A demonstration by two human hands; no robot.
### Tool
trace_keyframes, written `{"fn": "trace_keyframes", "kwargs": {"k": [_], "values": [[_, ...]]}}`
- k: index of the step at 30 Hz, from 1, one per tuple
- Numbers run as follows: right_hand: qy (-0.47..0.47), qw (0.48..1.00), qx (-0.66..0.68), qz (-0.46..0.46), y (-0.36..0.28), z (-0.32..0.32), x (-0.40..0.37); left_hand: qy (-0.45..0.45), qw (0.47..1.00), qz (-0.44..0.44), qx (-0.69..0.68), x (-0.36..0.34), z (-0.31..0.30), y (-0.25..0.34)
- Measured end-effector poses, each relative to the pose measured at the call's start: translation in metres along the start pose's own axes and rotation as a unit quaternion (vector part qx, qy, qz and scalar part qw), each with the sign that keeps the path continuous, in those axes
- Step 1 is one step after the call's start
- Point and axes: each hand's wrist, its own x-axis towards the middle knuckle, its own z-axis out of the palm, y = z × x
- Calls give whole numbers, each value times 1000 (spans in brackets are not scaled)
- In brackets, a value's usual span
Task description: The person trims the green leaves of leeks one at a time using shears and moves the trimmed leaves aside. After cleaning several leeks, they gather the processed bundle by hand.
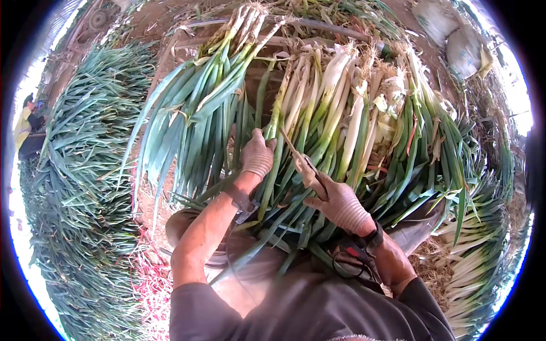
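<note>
Green onions (318, 113) lie in a thick bundle, white ends toward 12 o'clock, leaves trailing to 6, likely so the stalks sit within easy reach. The left hand (257, 154), fingers closed round a few of them, seems to steady them for the thin knife (300, 160) clamped in the right hand (341, 206) at 4 o'clock (blade blurred). Whatever carries the bundle is hidden.

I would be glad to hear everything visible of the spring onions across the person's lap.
The spring onions lie in a heap, white stalks pointing away, green leaves trailing toward the camera. Some outer skins look dry. The left hand grips one stalk; the right hand, holding a thin tool, rests on the leaves.
</note>
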Motion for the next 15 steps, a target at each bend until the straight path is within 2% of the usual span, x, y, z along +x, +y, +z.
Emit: {"fn": "trace_keyframes", "kwargs": {"k": [3, 8, 11, 15], "values": [[4, 1000, -17, -20, -4, 4, 17, 14, 1000, 8, -17, 4, 2, -5], [16, 1000, -15, -2, 3, 9, 41, 35, 999, 15, -20, 6, 9, -10], [16, 998, -52, 29, -9, 2, 54, 15, 999, 4, -27, 5, 6, -6], [53, 997, -59, 19, -4, 2, 85, -1, 999, -16, -28, 4, 0, 0]]}}
